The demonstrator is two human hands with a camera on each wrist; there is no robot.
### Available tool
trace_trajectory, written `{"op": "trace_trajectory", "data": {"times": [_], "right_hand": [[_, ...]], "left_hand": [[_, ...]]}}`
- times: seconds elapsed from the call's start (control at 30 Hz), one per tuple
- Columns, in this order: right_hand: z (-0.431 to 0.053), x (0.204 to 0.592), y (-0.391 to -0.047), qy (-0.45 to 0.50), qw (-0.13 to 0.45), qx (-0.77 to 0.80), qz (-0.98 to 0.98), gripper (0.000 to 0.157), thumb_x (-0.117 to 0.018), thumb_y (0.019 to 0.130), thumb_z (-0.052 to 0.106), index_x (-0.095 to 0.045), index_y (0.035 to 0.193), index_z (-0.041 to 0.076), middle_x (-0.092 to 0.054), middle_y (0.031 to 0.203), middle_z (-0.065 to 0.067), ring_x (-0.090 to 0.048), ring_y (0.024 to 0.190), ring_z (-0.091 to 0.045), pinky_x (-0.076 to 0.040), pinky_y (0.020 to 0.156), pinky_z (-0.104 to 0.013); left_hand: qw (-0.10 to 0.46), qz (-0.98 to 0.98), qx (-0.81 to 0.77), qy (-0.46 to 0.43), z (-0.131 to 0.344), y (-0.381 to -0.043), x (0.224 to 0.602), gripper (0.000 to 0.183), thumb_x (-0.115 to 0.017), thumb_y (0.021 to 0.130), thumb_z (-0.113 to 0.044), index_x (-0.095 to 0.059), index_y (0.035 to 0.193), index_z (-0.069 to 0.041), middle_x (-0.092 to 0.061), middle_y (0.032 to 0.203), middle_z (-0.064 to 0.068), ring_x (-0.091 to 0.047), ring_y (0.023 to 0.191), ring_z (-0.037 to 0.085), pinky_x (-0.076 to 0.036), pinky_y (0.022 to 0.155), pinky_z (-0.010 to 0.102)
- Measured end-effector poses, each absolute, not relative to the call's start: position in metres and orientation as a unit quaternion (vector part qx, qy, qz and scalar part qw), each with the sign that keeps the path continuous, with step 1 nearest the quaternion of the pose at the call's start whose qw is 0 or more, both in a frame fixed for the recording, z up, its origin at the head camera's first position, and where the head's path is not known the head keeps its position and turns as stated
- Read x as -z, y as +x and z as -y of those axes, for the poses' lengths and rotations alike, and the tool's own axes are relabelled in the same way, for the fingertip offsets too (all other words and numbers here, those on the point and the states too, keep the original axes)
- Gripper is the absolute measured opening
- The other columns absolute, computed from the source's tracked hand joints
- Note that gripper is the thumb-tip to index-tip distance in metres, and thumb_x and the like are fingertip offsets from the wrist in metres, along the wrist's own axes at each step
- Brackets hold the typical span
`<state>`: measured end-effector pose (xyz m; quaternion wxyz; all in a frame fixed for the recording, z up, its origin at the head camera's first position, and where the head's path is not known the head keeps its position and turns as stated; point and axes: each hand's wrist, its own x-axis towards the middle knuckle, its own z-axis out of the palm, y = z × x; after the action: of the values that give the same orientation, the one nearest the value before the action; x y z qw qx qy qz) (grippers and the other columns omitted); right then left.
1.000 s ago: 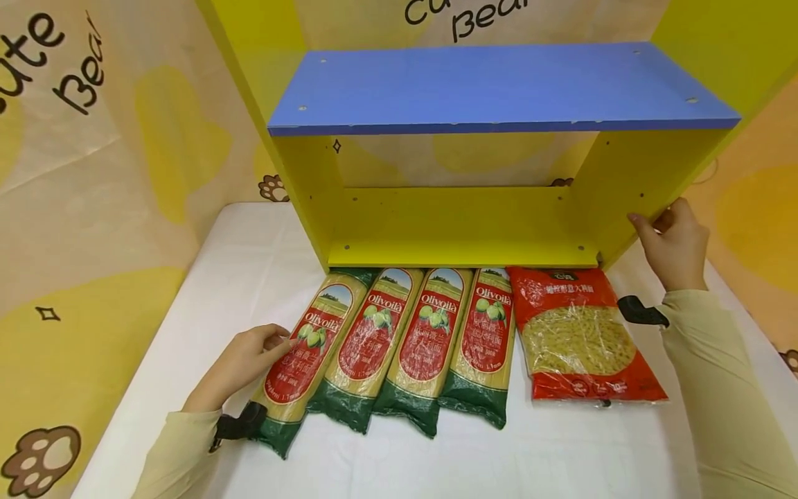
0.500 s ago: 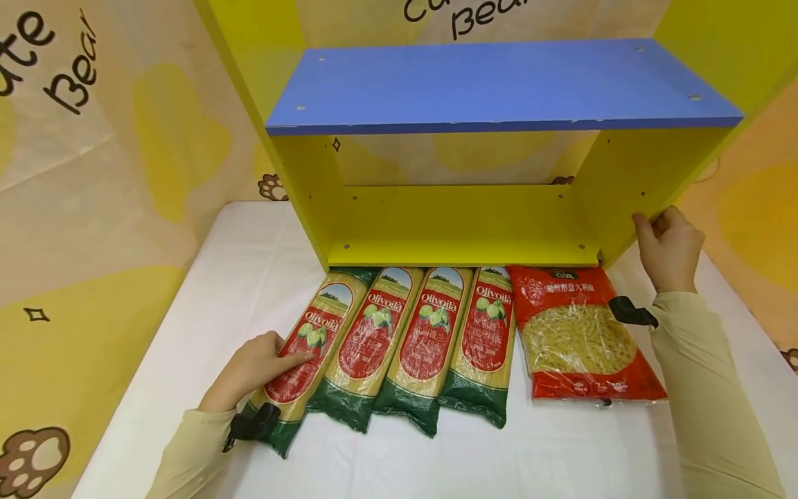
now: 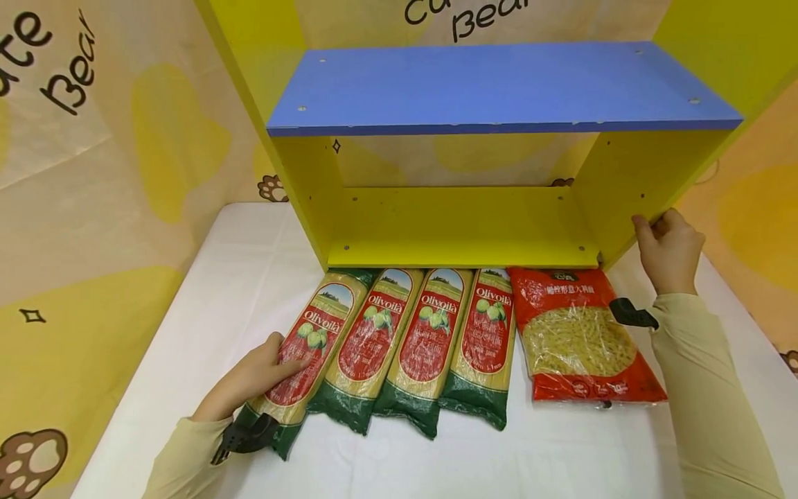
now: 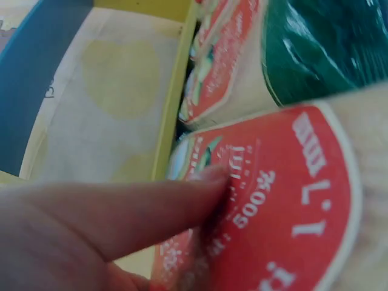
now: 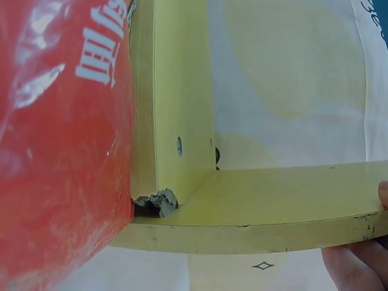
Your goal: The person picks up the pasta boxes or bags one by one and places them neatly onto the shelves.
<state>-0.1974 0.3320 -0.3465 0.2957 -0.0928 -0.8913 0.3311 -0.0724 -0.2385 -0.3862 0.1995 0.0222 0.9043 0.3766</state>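
In the head view my left hand (image 3: 252, 378) grips the leftmost pack of spaghetti (image 3: 321, 322), its thumb (image 4: 157, 209) across the red label and its other fingers hidden at the pack's left side. Beside it, three more spaghetti packs (image 3: 424, 346) lie in a slanted row, green ends toward me. My right hand (image 3: 672, 253) holds the front edge of the right side panel of a yellow shelf unit (image 3: 623, 187), thumb inside and fingers outside. Near that hand lies a red bag of spiral pasta (image 3: 580, 339).
A blue shelf board (image 3: 499, 86) spans the unit above the yellow bottom board (image 3: 461, 222). The packs' far ends meet the bottom board's front edge. A white cloth (image 3: 474, 464) covers the table. Patterned fabric (image 3: 100, 173) hangs behind and at the sides. The panel's lower corner is chipped (image 5: 157, 203).
My left hand has moved slightly right and down onto the leftmost spaghetti pack and taken hold of it. My right hand has slid slightly down the panel edge. The packs have stayed nearly in place.
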Motion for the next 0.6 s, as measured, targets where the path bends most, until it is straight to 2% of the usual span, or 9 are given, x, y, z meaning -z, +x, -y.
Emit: {"op": "trace_trajectory", "data": {"times": [0.1, 0.17, 0.23, 0.37, 0.5, 0.6], "right_hand": [[-0.333, 0.347, -0.196, -0.09, 0.296, -0.338, 0.889, 0.035, -0.058, 0.092, 0.02, -0.063, 0.105, -0.012, -0.05, 0.068, 0.035, -0.036, 0.058, 0.025, -0.03, 0.058, -0.005], [-0.333, 0.346, -0.196, -0.089, 0.295, -0.345, 0.887, 0.035, -0.058, 0.092, 0.019, -0.062, 0.104, -0.013, -0.033, 0.064, 0.047, -0.036, 0.058, 0.025, -0.03, 0.058, -0.005], [-0.332, 0.346, -0.195, -0.089, 0.295, -0.345, 0.886, 0.035, -0.058, 0.092, 0.019, -0.062, 0.104, -0.014, -0.033, 0.063, 0.048, -0.036, 0.058, 0.024, -0.03, 0.058, -0.005], [-0.333, 0.347, -0.195, -0.087, 0.295, -0.346, 0.886, 0.034, -0.058, 0.092, 0.019, -0.062, 0.102, -0.014, -0.035, 0.064, 0.046, -0.037, 0.058, 0.024, -0.03, 0.058, -0.005], [-0.333, 0.347, -0.196, -0.085, 0.295, -0.344, 0.887, 0.033, -0.06, 0.091, 0.018, -0.063, 0.102, -0.013, -0.047, 0.07, 0.03, -0.038, 0.059, 0.025, -0.032, 0.057, -0.003], [-0.334, 0.347, -0.196, -0.085, 0.296, -0.342, 0.888, 0.033, -0.06, 0.091, 0.019, -0.063, 0.103, -0.012, -0.046, 0.07, 0.027, -0.038, 0.059, 0.025, -0.032, 0.057, -0.003]], "left_hand": [[0.207, -0.889, -0.408, 0.023, 0.238, -0.07, 0.385, 0.042, -0.065, 0.088, -0.022, -0.037, 0.1, 0.008, -0.052, 0.08, 0.012, -0.054, 0.06, 0.017, -0.048, 0.053, 0.031], [0.216, -0.877, -0.429, 0.017, 0.238, -0.072, 0.384, 0.044, -0.064, 0.088, -0.019, -0.035, 0.103, 0.01, -0.054, 0.081, 0.014, -0.056, 0.061, 0.017, -0.049, 0.053, 0.031], [0.227, -0.867, -0.443, 0.003, 0.237, -0.074, 0.384, 0.047, -0.065, 0.087, -0.019, -0.035, 0.107, 0.013, -0.056, 0.082, 0.015, -0.058, 0.062, 0.017, -0.05, 0.055, 0.031], [0.247, -0.856, -0.454, -0.028, 0.238, -0.08, 0.39, 0.055, -0.066, 0.087, -0.027, -0.039, 0.111, 0.014, -0.06, 0.081, 0.013, -0.061, 0.061, 0.017, -0.052, 0.056, 0.031], [0.268, -0.841, -0.469, -0.046, 0.236, -0.082, 0.393, 0.056, -0.066, 0.086, -0.035, -0.046, 0.111, 0.012, -0.063, 0.077, 0.011, -0.064, 0.061, 0.02, -0.054, 0.056, 0.033], [0.278, -0.829, -0.484, -0.046, 0.235, -0.082, 0.393, 0.057, -0.066, 0.087, -0.035, -0.046, 0.114, 0.012, -0.064, 0.078, 0.01, -0.065, 0.063, 0.021, -0.055, 0.058, 0.034]]}}
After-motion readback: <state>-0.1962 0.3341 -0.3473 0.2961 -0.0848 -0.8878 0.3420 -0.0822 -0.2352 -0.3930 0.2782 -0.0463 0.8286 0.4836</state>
